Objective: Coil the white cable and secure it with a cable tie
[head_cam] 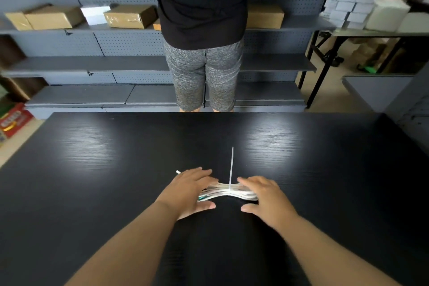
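Middle of dark woodgrain bench [325, 169], room all round: left hand [188, 190], right hand [267, 197] resting flat-fingered on white cable [220, 189] waisted by cable tie [231, 167].

This is looking like a stockroom: boxes [131, 16] are sitting on grey pegboard shelves [127, 64], white cartons [352, 0] are piling up alongside.

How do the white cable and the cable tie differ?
The white cable is a many-strand bundle lying left to right; the cable tie is one thin strip running front to back. The cable's ends lie under the left hand and right hand; the tie's tail lies free. The cable is pinched at its middle, where the tie crosses it. Both are white, on the black table.
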Available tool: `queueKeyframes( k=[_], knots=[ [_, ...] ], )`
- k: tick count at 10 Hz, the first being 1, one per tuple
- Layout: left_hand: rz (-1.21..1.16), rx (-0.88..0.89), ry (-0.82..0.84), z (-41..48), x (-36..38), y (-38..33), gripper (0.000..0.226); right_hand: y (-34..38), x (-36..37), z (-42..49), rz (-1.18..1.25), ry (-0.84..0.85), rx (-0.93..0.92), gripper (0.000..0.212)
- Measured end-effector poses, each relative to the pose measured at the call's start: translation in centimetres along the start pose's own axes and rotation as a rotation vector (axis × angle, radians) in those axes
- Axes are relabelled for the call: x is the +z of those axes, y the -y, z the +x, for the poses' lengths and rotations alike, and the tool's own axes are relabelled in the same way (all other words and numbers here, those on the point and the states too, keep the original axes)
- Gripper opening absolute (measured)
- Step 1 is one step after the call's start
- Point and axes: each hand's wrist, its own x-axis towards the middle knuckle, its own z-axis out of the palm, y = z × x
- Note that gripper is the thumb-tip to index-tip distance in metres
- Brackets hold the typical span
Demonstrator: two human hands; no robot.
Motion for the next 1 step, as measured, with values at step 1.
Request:
queueKeyframes(
  k=[1],
  knots=[
    [0.064,-0.067,0.0,-0.89,-2.94,-0.18,0.058,-0.45,-4.55,-0.54,0.149,-0.05,0.055,0.076]
  ],
)
